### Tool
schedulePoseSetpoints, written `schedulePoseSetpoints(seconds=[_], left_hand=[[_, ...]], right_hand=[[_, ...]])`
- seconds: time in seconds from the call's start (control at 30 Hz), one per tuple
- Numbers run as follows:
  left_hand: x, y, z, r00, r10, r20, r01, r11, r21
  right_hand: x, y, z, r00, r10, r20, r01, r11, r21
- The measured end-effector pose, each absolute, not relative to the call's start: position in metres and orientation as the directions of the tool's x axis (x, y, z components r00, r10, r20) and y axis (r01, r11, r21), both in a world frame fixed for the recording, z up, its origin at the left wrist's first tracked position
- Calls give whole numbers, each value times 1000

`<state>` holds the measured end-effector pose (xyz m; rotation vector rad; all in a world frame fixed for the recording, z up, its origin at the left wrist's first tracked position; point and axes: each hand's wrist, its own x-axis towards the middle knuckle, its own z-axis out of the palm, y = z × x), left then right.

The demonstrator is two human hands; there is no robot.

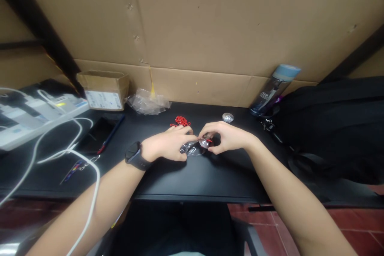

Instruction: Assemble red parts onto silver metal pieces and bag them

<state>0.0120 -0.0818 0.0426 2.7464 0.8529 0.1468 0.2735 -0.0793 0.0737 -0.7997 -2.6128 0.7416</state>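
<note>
My left hand [169,143], with a dark watch [135,154] on its wrist, is closed on a small clear plastic bag [195,150] low over the black table. Right beside it, my right hand [228,137] pinches a small clear, rounded piece [204,143] with a bit of red at it, at the mouth of the bag. Whether this piece is partly inside the bag, I cannot tell. Just beyond my left fingers lies a heap of red cords [181,121]. Another clear, shiny round piece [228,117] rests on the table past my right hand.
An open cardboard box [103,90] and crumpled clear plastic bags [148,102] stand along the cardboard wall. A phone [100,133], white cables [97,180] and a power strip [45,118] are at left. On the right are a bottle [271,90] and a black bag [330,128].
</note>
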Motion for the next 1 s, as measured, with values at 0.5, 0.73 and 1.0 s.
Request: schedulePoseSetpoints(seconds=[0.5, 0.73, 1.0], left_hand=[[23, -74, 24, 818, 555, 148, 533, -830, 167], [25, -66, 19, 824, 527, 210, 463, -838, 287], [18, -60, 32, 804, 541, 246, 399, -799, 450]], right_hand=[[277, -75, 68, -788, 616, -6, 429, 541, -723], [275, -78, 69, -767, 642, -16, 444, 512, -735], [270, -77, 65, -737, 676, 10, 474, 527, -706]])
